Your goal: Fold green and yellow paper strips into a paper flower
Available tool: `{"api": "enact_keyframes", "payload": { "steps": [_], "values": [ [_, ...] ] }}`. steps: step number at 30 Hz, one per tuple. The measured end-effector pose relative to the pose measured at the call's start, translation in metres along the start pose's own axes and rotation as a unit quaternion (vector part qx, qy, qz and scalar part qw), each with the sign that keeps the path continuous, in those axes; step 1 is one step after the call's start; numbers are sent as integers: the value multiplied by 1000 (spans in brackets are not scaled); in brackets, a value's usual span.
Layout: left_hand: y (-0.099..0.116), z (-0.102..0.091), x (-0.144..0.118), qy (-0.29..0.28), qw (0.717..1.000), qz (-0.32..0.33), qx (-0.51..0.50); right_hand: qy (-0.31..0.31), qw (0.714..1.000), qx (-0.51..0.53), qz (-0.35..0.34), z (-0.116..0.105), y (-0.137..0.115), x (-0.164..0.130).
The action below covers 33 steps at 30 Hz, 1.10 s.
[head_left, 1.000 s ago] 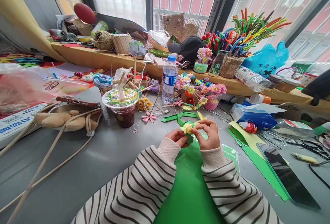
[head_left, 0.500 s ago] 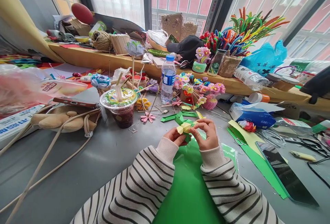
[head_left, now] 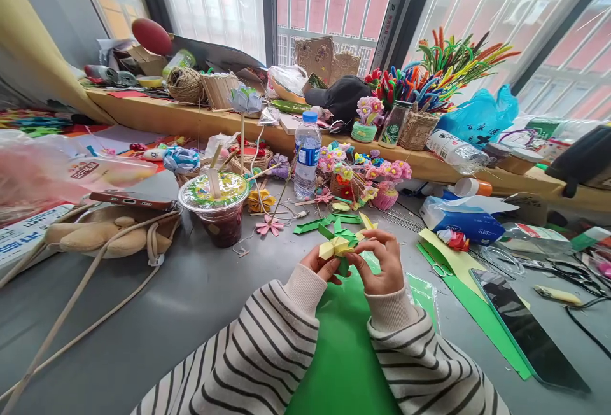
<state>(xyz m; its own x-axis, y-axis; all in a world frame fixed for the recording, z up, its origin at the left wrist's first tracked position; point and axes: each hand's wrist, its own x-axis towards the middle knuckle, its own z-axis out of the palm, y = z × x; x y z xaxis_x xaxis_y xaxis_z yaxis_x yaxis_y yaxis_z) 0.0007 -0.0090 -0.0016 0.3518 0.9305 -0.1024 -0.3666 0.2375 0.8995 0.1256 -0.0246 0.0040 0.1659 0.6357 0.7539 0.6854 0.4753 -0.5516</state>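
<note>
Both hands hold a small folded paper flower (head_left: 337, 246), yellow with green leaf points, just above a green paper sheet (head_left: 348, 345) on the grey table. My left hand (head_left: 321, 264) pinches its lower left side. My right hand (head_left: 382, 261) grips its right side with thumb and fingertips on the yellow paper. Both wrists wear striped sleeves. Green paper strips (head_left: 310, 226) lie on the table just beyond the flower.
A sealed drink cup (head_left: 217, 206) and a water bottle (head_left: 307, 154) stand ahead. Paper flower baskets (head_left: 365, 176), a tissue pack (head_left: 461, 221), scissors (head_left: 442, 268) and a phone (head_left: 527, 326) lie to the right. A plush bag (head_left: 102, 233) with a phone on it sits left.
The paper flower has been turned and shifted slightly left between my fingers. The view has tilted a little; both hands stay on the flower.
</note>
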Motion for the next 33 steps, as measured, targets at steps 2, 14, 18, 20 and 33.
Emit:
{"api": "enact_keyframes", "payload": {
  "steps": [2,14,18,20,33],
  "values": [
    [0,0,0,-7,1000,4,1,3,1000,5,14,0,1,-1],
    [14,-8,-2,-83,996,3,-19,-136,960,206,133,-10,7,6],
    [16,-10,-4,-105,994,-11,-40,-164,946,250,127,-8,4,5],
    [17,-10,-6,-113,993,-10,-42,-162,944,258,124,-8,2,5],
    [28,-12,-6,-72,992,-40,-98,-225,913,303,155,-15,-15,8]
  ]
}}
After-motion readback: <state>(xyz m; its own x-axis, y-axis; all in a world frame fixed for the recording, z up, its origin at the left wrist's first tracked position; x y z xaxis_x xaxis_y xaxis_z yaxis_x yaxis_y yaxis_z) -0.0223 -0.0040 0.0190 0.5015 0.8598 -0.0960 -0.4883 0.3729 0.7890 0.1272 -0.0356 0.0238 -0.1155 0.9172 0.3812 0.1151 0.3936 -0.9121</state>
